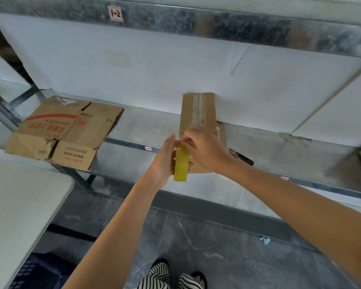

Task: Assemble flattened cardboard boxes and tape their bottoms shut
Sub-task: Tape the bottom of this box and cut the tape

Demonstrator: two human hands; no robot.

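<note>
Cardboard box (198, 113) stands upright, seam taped.
Left hand (163, 161) grips yellow tape roll (181, 165); right hand (206, 149) pinches at its end. Box seems light and stiff; grip its sides.

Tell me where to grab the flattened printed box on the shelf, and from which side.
Take the flattened box by its near flap, coming from the front. It lies flat on the shelf, but that flap juts past the shelf's front edge, so fingers can likely slip under it.
</note>
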